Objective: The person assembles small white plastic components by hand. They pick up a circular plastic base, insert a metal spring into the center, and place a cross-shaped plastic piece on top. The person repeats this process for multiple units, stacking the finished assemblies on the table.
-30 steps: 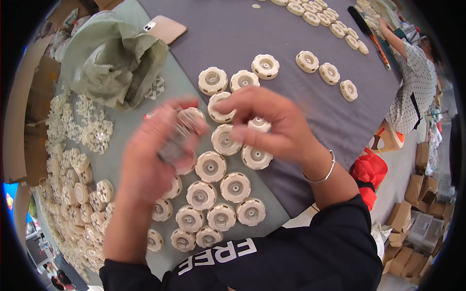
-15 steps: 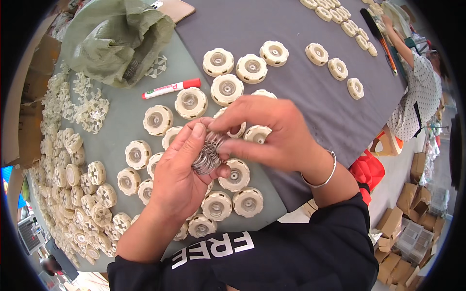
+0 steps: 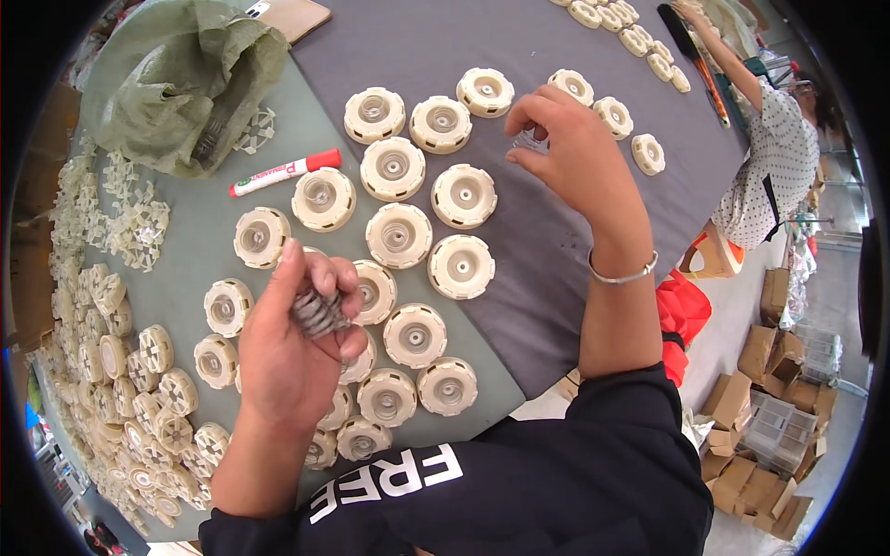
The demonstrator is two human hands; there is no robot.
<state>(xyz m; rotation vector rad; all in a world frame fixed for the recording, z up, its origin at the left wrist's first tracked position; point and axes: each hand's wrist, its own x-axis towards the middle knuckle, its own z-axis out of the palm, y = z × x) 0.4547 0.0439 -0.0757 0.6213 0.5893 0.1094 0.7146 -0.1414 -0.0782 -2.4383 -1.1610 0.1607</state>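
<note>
A bunch of metal coil springs (image 3: pixel 320 313) is clutched in my left hand (image 3: pixel 287 357), the fingers curled round it. My right hand (image 3: pixel 573 153) is raised over the grey cloth with a single coil spring (image 3: pixel 531 139) pinched between thumb and fingers. Round cream plastic housings (image 3: pixel 392 169) lie face up between and around my hands, many with a spring seated in the middle. A cream housing (image 3: pixel 461 267) to the right of that group shows only its bare centre post. Close to my right hand sits another housing (image 3: pixel 570 87), partly behind the fingers.
Behind my left hand lie a red and white marker (image 3: pixel 286 172) and a green woven sack (image 3: pixel 176 83). Heaped cream parts (image 3: pixel 139 398) cover the left side. At the far right a person in a dotted top (image 3: pixel 769 167) reaches over the table; cardboard boxes (image 3: pixel 756 482) stand below.
My hands have parted. The right has moved up and right with one spring, and the left has drawn back to the left with the bunch. The whole view has shifted slightly.
</note>
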